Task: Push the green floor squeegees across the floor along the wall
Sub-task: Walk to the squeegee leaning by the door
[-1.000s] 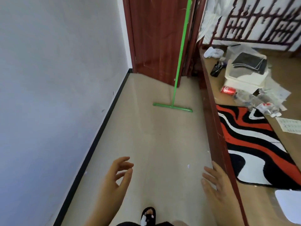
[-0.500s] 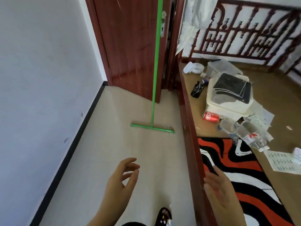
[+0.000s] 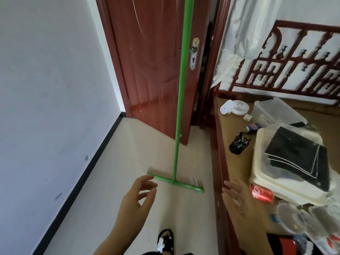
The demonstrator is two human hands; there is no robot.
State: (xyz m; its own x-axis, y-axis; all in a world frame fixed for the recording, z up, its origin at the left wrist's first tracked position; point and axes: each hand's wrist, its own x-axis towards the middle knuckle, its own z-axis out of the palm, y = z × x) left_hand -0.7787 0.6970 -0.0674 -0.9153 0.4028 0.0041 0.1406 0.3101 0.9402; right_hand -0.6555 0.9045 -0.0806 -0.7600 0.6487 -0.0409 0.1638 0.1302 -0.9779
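A green floor squeegee (image 3: 181,92) stands upright, its long handle leaning on the red-brown door (image 3: 158,67). Its green blade lies flat on the beige floor (image 3: 114,190) just ahead of me. My left hand (image 3: 137,201) is raised with fingers apart, its fingertips close to the blade's left end but holding nothing. My right hand (image 3: 241,201) is open too, held beside the dark wooden edge on the right. Neither hand touches the squeegee.
A white wall (image 3: 51,89) with a black skirting runs along the left. On the right a wooden platform (image 3: 231,129) carries a red can (image 3: 262,194), white trays, a small fan (image 3: 234,107), plastic bottles. My slippered foot (image 3: 165,240) shows at the bottom.
I have walked closer to the squeegee; it now looms larger and nearer. Both hands have risen and reached forward, still empty.
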